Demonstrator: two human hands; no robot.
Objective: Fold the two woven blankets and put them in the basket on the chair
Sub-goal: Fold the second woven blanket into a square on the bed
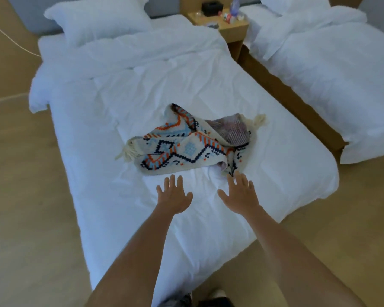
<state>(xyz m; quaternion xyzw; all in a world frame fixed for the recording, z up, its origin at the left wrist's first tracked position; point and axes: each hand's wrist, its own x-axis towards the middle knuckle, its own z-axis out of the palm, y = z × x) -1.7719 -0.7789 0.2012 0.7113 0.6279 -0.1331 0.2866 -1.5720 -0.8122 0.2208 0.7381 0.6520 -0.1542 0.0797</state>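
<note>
A crumpled woven blanket (182, 147) with a navy, orange and light-blue pattern and cream tassels lies in a heap on the white bed (98, 173). A purplish striped cloth (233, 128) shows in the heap's right part; whether it is a second blanket or the underside I cannot tell. My left hand (174, 192) hovers with fingers spread just short of the heap's near edge. My right hand (239, 191) is spread too, its fingertips at the heap's near right corner. Neither hand holds anything. No basket or chair is in view.
A pillow (98, 18) lies at the head of the bed. A second white bed (333, 67) stands to the right across a narrow gap. A wooden nightstand (228, 25) with small items sits between them. Wooden floor surrounds the bed.
</note>
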